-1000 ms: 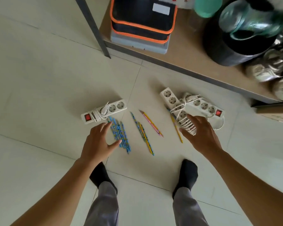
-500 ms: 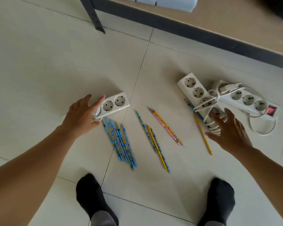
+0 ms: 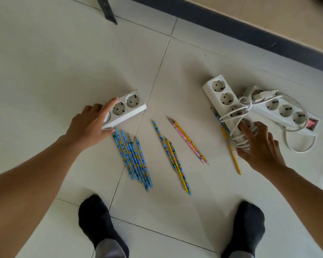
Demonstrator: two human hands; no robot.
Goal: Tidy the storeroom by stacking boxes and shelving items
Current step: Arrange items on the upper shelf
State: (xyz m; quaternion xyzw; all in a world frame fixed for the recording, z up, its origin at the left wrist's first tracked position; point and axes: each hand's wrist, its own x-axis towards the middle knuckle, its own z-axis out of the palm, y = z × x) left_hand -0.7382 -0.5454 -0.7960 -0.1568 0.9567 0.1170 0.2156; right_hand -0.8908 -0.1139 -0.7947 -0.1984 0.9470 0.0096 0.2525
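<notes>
Floor of pale tiles fills the frame. Left of centre, the left hand has its fingers and thumb clamped round the near end of the short power strip. Just below lies a fan of blue pencils. In mid-frame there are more patterned pencils, then a pink-and-yellow pair. Right of centre sits the long power strip, cord wound round it, a yellow pencil poking out from beneath. The right hand grips its cord-wrapped lower end, fingers curled over the coils. A third power strip lies just beside, far right, and the shelf edge crosses the upper right
</notes>
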